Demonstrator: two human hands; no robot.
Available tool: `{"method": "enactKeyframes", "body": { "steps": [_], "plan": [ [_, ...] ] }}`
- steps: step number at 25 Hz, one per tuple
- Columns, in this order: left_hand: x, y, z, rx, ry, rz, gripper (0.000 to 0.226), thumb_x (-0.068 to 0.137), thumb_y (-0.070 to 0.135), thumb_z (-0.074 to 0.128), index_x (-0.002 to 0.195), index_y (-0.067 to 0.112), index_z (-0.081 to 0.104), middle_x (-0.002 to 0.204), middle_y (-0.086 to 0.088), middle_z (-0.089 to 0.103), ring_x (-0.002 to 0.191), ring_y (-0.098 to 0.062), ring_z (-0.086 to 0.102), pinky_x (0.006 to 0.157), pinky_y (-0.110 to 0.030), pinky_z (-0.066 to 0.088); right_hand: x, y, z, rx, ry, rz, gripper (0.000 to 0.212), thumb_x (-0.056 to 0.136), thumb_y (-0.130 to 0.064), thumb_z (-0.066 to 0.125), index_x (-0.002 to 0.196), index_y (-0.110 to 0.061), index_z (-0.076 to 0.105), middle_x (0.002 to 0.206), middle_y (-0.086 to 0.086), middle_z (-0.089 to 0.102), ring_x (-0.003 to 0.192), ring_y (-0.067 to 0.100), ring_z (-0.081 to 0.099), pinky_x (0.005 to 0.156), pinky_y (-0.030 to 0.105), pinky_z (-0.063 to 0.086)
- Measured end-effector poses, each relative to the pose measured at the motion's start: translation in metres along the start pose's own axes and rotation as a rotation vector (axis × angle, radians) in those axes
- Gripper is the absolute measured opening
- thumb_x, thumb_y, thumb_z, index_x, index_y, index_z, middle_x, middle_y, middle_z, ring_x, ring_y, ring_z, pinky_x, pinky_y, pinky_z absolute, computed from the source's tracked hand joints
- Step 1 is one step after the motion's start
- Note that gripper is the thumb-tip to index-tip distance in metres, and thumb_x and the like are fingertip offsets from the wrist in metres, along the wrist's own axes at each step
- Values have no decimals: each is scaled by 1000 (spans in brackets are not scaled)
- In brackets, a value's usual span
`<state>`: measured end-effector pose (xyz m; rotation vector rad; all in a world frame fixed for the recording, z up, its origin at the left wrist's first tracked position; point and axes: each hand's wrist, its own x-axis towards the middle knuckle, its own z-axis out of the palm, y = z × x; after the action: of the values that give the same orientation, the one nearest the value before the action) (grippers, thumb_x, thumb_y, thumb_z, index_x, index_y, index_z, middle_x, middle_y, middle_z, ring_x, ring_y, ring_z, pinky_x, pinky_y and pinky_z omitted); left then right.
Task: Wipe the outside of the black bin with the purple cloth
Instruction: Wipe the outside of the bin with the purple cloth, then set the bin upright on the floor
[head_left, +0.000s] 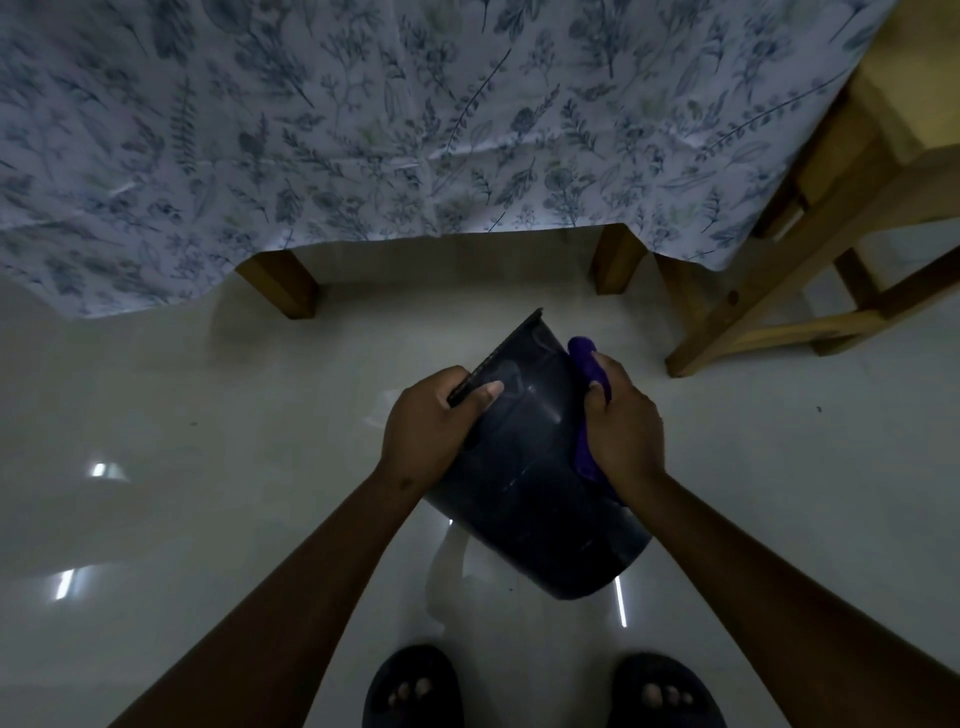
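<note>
The black bin (535, 483) is held tilted above the floor, its open rim pointing up and away to the left and its base towards me. My left hand (431, 423) grips the rim, thumb lying on the outer wall. My right hand (621, 423) presses the purple cloth (587, 364) against the bin's right outer side. The cloth sticks out above my fingers and below my palm; most of it is hidden under the hand.
A table covered by a blue leaf-print cloth (363, 130) stands ahead, its wooden legs (283, 283) on the glossy pale floor (208, 467). A wooden chair (810, 270) stands at the right. My two feet in dark slippers (413, 688) are at the bottom edge.
</note>
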<state>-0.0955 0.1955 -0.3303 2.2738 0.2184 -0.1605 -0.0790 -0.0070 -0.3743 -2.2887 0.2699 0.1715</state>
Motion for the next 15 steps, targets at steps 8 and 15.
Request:
{"method": "enactKeyframes", "body": {
  "steps": [8, 15],
  "plan": [
    [-3, 42, -26, 273, 42, 252, 26, 90, 50, 53, 76, 28, 53, 67, 10, 62, 61, -4, 58, 55, -19, 43, 2, -26, -37, 151, 202, -148, 37, 100, -25, 36, 136, -19, 45, 118, 12, 66, 101, 27, 62, 80, 28, 42],
    [-24, 31, 0, 598, -123, 433, 25, 91, 39, 51, 102, 22, 64, 88, -2, 73, 79, -24, 70, 66, -34, 57, -4, -27, -68, 151, 217, -148, 42, 101, -27, 33, 142, -19, 38, 137, 11, 56, 122, 27, 55, 99, 38, 46]
  ]
}}
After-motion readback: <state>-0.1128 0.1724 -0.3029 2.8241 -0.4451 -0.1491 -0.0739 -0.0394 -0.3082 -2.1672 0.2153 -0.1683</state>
